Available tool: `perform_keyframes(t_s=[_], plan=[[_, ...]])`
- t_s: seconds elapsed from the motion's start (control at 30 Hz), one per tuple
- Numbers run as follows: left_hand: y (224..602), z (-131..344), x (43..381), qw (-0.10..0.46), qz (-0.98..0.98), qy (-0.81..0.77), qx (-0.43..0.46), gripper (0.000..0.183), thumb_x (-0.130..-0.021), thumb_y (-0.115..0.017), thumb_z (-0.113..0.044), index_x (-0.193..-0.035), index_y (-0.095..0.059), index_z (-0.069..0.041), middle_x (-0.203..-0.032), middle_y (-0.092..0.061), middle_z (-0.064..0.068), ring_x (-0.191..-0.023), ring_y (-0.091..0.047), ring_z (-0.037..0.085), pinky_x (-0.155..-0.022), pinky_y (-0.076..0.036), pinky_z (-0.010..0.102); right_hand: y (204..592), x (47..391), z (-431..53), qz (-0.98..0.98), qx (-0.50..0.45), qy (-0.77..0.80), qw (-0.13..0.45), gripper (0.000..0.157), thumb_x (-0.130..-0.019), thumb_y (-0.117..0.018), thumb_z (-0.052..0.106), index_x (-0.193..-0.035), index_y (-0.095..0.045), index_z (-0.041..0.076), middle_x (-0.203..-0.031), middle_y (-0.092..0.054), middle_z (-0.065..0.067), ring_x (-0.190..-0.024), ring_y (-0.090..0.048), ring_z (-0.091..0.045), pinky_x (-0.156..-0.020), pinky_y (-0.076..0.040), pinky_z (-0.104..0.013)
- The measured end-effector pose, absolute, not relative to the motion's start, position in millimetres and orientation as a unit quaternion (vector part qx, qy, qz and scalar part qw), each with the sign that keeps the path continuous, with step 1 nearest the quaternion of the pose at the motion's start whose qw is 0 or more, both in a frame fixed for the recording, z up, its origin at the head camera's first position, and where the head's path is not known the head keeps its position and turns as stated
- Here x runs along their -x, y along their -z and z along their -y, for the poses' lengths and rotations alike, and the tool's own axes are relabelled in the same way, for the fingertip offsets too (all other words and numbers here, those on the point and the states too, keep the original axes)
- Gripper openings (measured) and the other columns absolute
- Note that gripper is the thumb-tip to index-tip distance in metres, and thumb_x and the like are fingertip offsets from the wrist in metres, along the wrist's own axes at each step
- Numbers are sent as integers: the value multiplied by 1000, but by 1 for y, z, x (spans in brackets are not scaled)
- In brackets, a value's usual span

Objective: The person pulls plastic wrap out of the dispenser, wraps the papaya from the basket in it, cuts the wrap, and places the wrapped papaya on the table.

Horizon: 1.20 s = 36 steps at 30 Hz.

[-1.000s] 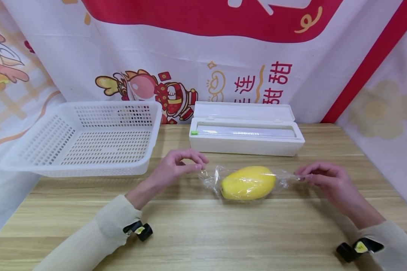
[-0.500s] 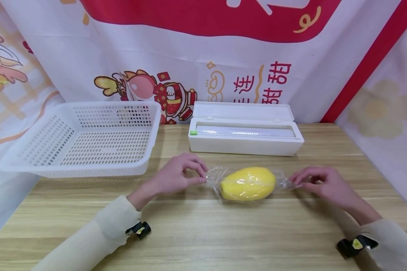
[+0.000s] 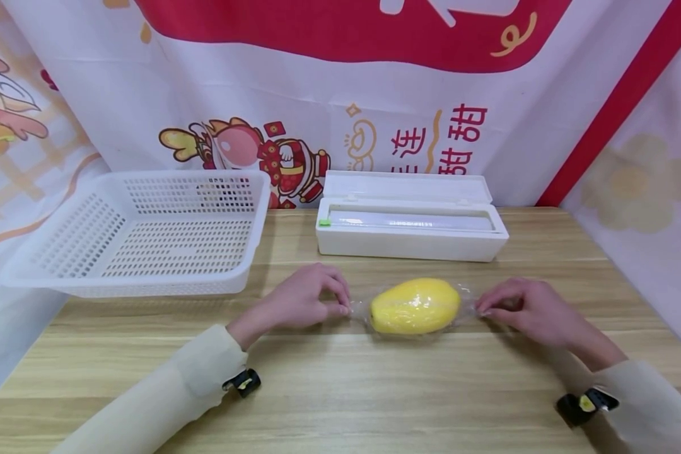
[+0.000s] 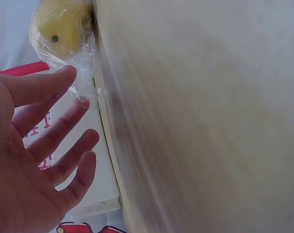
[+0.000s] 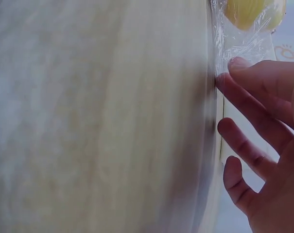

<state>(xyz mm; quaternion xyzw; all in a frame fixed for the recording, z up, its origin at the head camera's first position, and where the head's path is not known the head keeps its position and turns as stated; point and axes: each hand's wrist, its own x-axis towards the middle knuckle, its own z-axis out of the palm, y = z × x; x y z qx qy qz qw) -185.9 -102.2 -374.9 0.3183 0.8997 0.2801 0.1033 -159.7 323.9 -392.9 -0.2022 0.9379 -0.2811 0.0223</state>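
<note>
A yellow oblong fruit (image 3: 415, 306), covered in clear plastic wrap (image 4: 83, 65), lies on the wooden table. The wrap extends loosely past both of its ends. At the left end, my left hand (image 3: 303, 296) pinches the film between thumb and forefinger. My right hand (image 3: 536, 312) does the same at the right end, and the right wrist view shows the thumb (image 5: 240, 63) on the crinkled film. The other fingers of both hands are spread loosely and hold nothing. A small dark spot marks the fruit's left tip in the left wrist view.
Behind the fruit stands a long white cling film box (image 3: 411, 243), its lid raised and a roll inside. A white perforated plastic basket (image 3: 238, 280) is at the back left. A printed cloth (image 3: 295, 82) hangs along the table's far edge.
Both hands have come slightly inward and lower toward the fruit. The loose film ends, spread wider before, are now gathered shorter and flatter. The fruit has stayed nearly in place.
</note>
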Motion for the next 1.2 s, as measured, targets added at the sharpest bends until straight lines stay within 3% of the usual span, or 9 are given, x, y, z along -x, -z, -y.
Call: perform_keyframes(t_s=[0.27, 0.43, 0.67, 0.83, 1.03, 1.13, 1.2], plan=[[376, 100, 188, 126, -906, -268, -301, 11, -94, -80, -22, -87, -79, -31, -113, -75, -10, -119, -64, 18, -116, -45, 52, 393, 163, -320, -944, 198, 262, 35, 18, -92, -83, 16, -98, -83, 33, -112, -79, 7, -107, -64, -6, -91, -55, -24], [378, 99, 190, 136, -909, -255, -301, 5, -95, -79, -25, -92, -81, -28, -111, -75, -11, -118, -64, 18, -114, -47, 52, 394, 163, -318, -946, 197, 255, 33, 16, -92, -83, 17, -97, -83, 33, -111, -78, 8, -107, -64, -9, -93, -54, -27], [375, 100, 190, 152, -900, -304, -272, 8, -94, -81, -23, -92, -81, -31, -107, -75, -12, -108, -67, 13, -107, -51, 47, 397, 160, -325, -937, 205, 281, 29, 18, -92, -84, 16, -98, -84, 33, -110, -78, 8, -105, -65, 0, -91, -53, -22], [369, 104, 191, 159, -888, -353, -247, 8, -91, -85, -28, -98, -81, -29, -105, -76, -12, -102, -67, 13, -99, -52, 43, 398, 157, -333, -912, 214, 345, 53, 20, -94, -80, 13, -106, -84, 28, -115, -78, 2, -107, -66, 4, -86, -55, -19], [357, 106, 187, 133, -883, -404, -200, 21, -91, -84, -38, -108, -81, -26, -108, -77, -7, -102, -67, 15, -89, -53, 36, 396, 156, -344, -883, 216, 413, 52, 23, -95, -74, 3, -112, -82, 16, -124, -75, 10, -113, -62, 9, -77, -56, -22], [352, 100, 179, 103, -869, -446, -187, 27, -92, -83, -38, -114, -80, -24, -108, -77, -4, -100, -68, 15, -84, -55, 34, 387, 159, -345, -875, 217, 431, 40, 24, -97, -69, -1, -117, -79, 8, -132, -73, 15, -123, -57, 13, -82, -57, -21], [349, 91, 169, 85, -856, -478, -180, 28, -92, -83, -36, -117, -79, -22, -107, -78, -3, -97, -69, 16, -83, -57, 34, 380, 163, -342, -880, 203, 428, 40, 25, -101, -66, 4, -123, -76, 8, -135, -71, 15, -125, -55, 13, -88, -56, -18]])
